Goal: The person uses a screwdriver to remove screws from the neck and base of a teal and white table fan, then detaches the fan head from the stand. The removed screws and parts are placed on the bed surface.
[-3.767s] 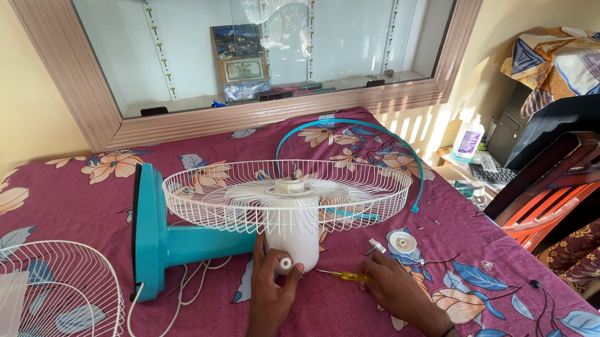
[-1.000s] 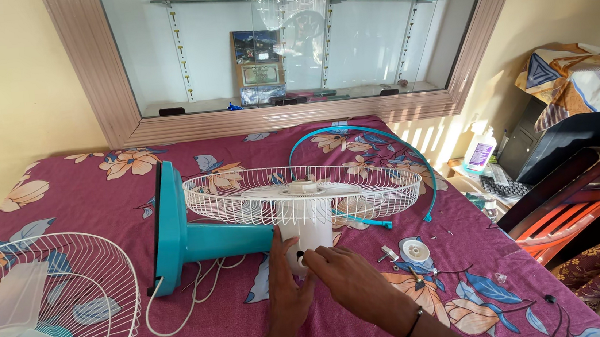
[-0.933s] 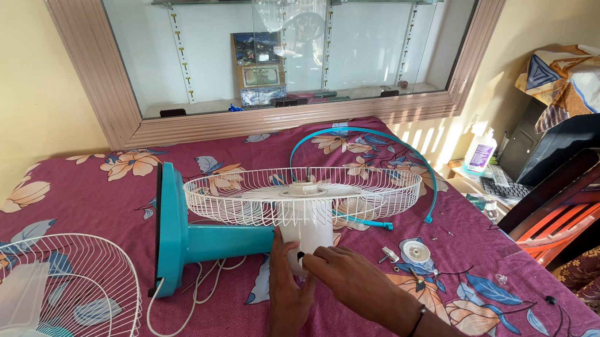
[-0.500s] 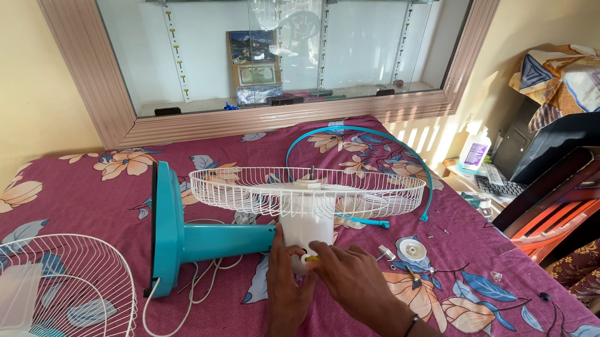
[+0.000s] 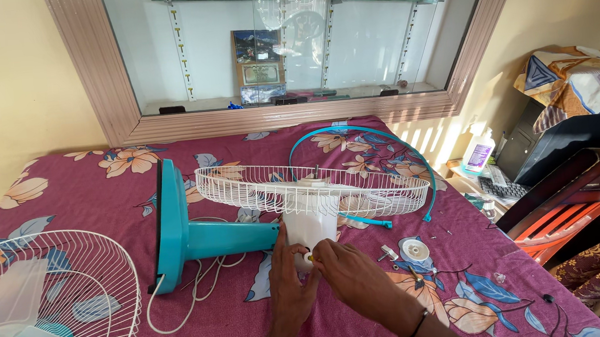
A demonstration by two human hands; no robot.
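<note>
My left hand (image 5: 287,283) braces the white motor housing (image 5: 309,228) of a fan lying on its side on the flowered bench cloth (image 5: 82,189), its grip resting open against the plastic. My right hand (image 5: 351,277) is clenched around a yellow-handled screwdriver (image 5: 311,258), whose tip I cannot see where it meets the housing. The white wire guard (image 5: 313,189) sits above the housing, tilted and hanging over it, while the teal base (image 5: 171,225) stands on edge to the left. Small loose parts, among them a round white cap (image 5: 414,250), lie just beside my right wrist. As I judge it, the fan balances on little, so a hard push on the tool could roll the housing or slip the tip out, and a sweep of my forearm might scatter the loose parts.
</note>
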